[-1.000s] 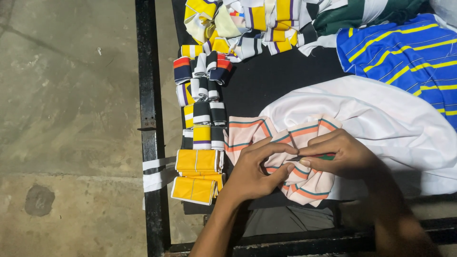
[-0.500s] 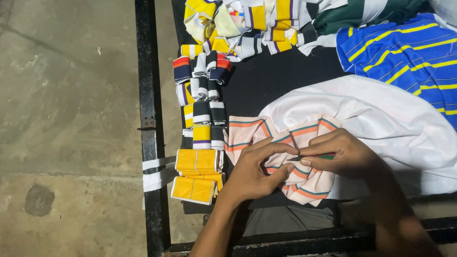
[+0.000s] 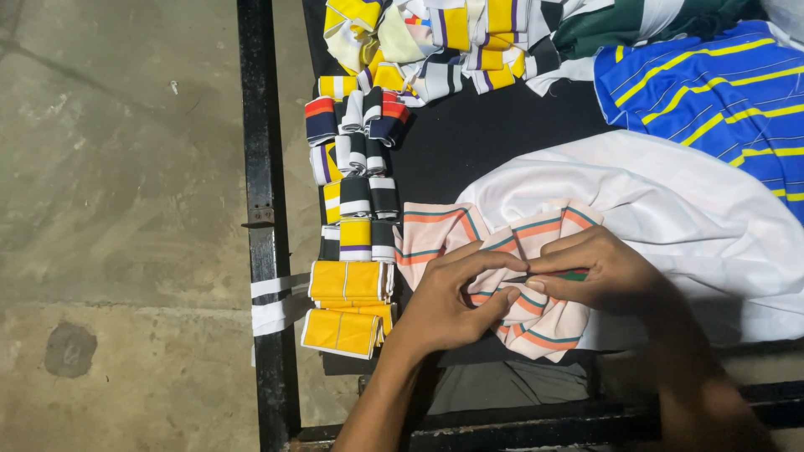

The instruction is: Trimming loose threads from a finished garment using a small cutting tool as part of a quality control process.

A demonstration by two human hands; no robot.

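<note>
Near the front edge of the black table (image 3: 469,151), in the head view, two hands meet on one pale pink collar piece (image 3: 536,314) striped in orange and teal. Its far end lies on one white garment (image 3: 670,209) spread toward the right edge. The left hand (image 3: 444,301) curls around the collar's bunched middle, fingers bent and gripping the fabric; the right hand (image 3: 599,276) pinches the same collar between thumb and fingers, nearly closed. Along the left edge runs a row of folded striped rib pieces (image 3: 356,192), too overlapped to count, ending in two yellow stacks (image 3: 347,305). One blue shirt with yellow stripes (image 3: 712,92) lies at the far right corner.
</note>
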